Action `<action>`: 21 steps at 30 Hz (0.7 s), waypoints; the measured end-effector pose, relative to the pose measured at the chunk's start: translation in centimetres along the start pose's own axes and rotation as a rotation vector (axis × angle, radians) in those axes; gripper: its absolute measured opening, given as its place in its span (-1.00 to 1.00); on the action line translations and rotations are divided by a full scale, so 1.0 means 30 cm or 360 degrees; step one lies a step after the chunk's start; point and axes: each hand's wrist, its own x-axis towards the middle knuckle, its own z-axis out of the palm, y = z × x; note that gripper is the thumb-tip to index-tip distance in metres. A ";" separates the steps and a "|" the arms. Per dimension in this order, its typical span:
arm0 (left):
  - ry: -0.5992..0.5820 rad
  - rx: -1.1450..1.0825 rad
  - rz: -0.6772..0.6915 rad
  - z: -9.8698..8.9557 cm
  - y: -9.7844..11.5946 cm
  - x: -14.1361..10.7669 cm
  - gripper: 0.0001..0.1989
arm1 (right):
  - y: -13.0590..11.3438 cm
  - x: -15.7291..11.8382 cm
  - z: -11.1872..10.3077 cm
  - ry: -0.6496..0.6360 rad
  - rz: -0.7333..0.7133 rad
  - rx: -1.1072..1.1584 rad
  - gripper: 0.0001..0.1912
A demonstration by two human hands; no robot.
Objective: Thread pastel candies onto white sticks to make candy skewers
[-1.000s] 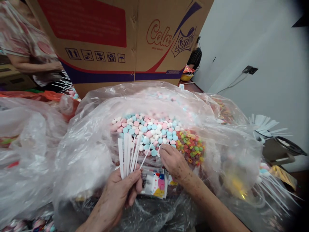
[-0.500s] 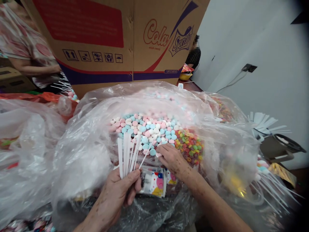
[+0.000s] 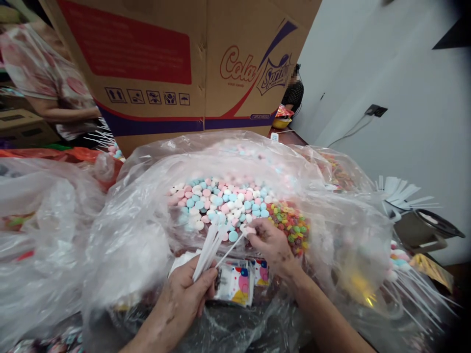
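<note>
Nearest the viewer, the left hand [image 3: 187,284] grips a bundle of white sticks [image 3: 210,247] at their lower ends, with one separate stick [image 3: 231,249] angled out toward the right. Just beyond that hand lie printed packets [image 3: 237,284]. The right hand [image 3: 272,242] pinches a pink candy [image 3: 249,230] between thumb and fingers, at the far end of the separate stick. The step in hand appears to be joining stick tip and candy; whether the tip has entered cannot be told. The next move, as judged, calls for a steady stick, alignment of the two and light fingertip pressure. Farther out, pink, blue and white candies [image 3: 235,201] lie loose on clear plastic sheeting [image 3: 128,235], with multicoloured gummies [image 3: 292,223] adjoining on the right. Behind the sheeting stands a printed carton [image 3: 154,49]; a person [image 3: 55,73] is partly visible to its left.
</note>
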 end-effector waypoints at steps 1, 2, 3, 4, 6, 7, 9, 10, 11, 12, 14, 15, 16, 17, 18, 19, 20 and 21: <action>-0.0013 0.0051 0.0016 -0.001 -0.005 0.001 -0.73 | -0.013 0.003 -0.004 0.0040 0.0177 0.0289 -0.86; -0.0022 0.0100 0.0032 -0.001 -0.010 0.003 -0.74 | -0.028 0.006 -0.008 0.0073 0.0319 0.0554 -0.82; -0.0031 0.0144 0.0045 0.000 -0.014 0.005 -0.76 | -0.042 0.009 -0.010 0.0100 0.0422 0.0772 -0.79; -0.0039 0.0180 0.0052 0.001 -0.016 0.007 -0.76 | -0.057 0.012 -0.013 0.0111 0.0494 0.0934 -0.77; -0.0046 0.0243 0.0057 0.004 -0.017 0.012 -0.75 | -0.080 0.016 -0.015 0.0101 0.0584 0.1125 -0.75; -0.0043 0.0272 0.0057 0.005 -0.016 0.014 -0.73 | -0.089 0.016 -0.015 0.0097 0.0614 0.1179 -0.74; -0.0025 0.0337 0.0057 0.008 -0.012 0.017 -0.71 | -0.100 0.014 -0.013 0.0111 0.0653 0.1232 -0.72; -0.0006 0.0366 0.0067 0.009 -0.010 0.018 -0.71 | -0.103 0.011 -0.011 0.0125 0.0664 0.1241 -0.71; 0.0012 0.0387 0.0078 0.009 -0.009 0.018 -0.71 | -0.105 0.009 -0.009 0.0139 0.0670 0.1245 -0.71; 0.0021 0.0394 0.0083 0.010 -0.009 0.018 -0.72 | -0.106 0.007 -0.007 0.0150 0.0671 0.1248 -0.71; 0.0017 0.0381 0.0071 0.010 -0.011 0.018 -0.72 | -0.108 0.003 -0.002 0.0153 0.0660 0.1255 -0.71; 0.0009 0.0366 0.0059 0.011 -0.013 0.017 -0.73 | -0.108 0.001 0.001 0.0148 0.0651 0.1257 -0.72; 0.0004 0.0353 0.0046 0.011 -0.015 0.017 -0.74 | -0.108 -0.001 0.004 0.0142 0.0640 0.1255 -0.72; 0.0007 0.0347 0.0044 0.011 -0.016 0.017 -0.75 | -0.106 -0.002 0.007 0.0136 0.0625 0.1250 -0.73; 0.0012 0.0349 0.0055 0.011 -0.016 0.017 -0.76 | -0.103 -0.004 0.010 0.0132 0.0610 0.1240 -0.73; 0.0018 0.0355 0.0071 0.011 -0.016 0.017 -0.76 | -0.098 -0.007 0.012 0.0129 0.0595 0.1223 -0.74; 0.0021 0.0364 0.0088 0.011 -0.015 0.018 -0.76 | -0.091 -0.010 0.014 0.0129 0.0578 0.1198 -0.74; 0.0020 0.0371 0.0107 0.011 -0.014 0.020 -0.74 | -0.084 -0.014 0.015 0.0127 0.0556 0.1161 -0.74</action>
